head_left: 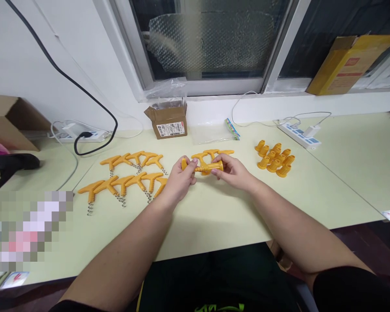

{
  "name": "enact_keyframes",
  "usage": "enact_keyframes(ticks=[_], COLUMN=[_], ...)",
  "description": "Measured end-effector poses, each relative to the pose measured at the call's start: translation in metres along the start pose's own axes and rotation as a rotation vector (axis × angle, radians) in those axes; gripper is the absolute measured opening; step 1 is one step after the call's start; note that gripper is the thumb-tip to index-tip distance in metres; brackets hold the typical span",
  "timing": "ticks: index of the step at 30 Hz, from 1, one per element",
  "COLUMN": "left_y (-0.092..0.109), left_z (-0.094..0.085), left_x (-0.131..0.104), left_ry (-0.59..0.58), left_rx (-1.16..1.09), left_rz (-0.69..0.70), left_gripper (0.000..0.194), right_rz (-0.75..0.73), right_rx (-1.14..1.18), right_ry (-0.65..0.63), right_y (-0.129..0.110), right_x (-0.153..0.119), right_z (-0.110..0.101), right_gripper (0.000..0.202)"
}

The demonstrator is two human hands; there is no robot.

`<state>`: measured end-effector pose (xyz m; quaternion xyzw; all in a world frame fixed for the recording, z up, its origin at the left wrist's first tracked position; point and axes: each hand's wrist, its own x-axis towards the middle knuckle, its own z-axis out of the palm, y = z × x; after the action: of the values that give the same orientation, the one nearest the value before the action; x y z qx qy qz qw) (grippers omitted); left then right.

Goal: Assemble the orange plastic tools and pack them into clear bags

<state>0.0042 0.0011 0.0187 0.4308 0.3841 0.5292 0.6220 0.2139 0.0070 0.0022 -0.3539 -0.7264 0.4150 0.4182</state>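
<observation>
My left hand [182, 175] is closed around the yellow T-shaped handle of a corkscrew [184, 164], held sideways above the table. A yellow flanged sleeve [214, 166] lies in line with the corkscrew's ridged neck, and my right hand [232, 172] pinches it at its wide end. The metal spiral of this corkscrew is not visible. Just behind my hands lie several yellow T-handled pieces [212, 152], partly hidden. To the left, corkscrews [112, 186] with bare metal spirals lie in two rows. Several loose yellow sleeves [274, 164] stand grouped on the right.
Against the wall sit a small cardboard box [170, 123] and a clear plastic bag [211, 132]. Power strips [299, 134] with cables lie at the back right and back left. A black cable [68, 82] hangs down at left. The table's front edge [214, 253] runs before me.
</observation>
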Motion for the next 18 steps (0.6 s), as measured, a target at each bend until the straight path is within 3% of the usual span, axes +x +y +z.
enact_keyframes(ticks=[6,8,18], left_y=[0.007,0.009,0.009], left_z=[-0.004,-0.005,-0.003], left_x=[0.004,0.004,-0.004], left_ry=[0.033,0.025,-0.073], left_rx=[-0.107,-0.131,0.034], left_rz=[-0.333,-0.386,-0.039], left_gripper=[0.052,0.051,0.056], right_rz=[-0.349,-0.387,-0.032], right_rx=[-0.301,-0.324,0.195], right_ry=[0.022,0.027,-0.005], right_y=[-0.001,0.0,-0.001], right_x=[0.003,0.003,0.0], right_z=[-0.009,-0.009,0.0], right_gripper=[0.018,0.015,0.034])
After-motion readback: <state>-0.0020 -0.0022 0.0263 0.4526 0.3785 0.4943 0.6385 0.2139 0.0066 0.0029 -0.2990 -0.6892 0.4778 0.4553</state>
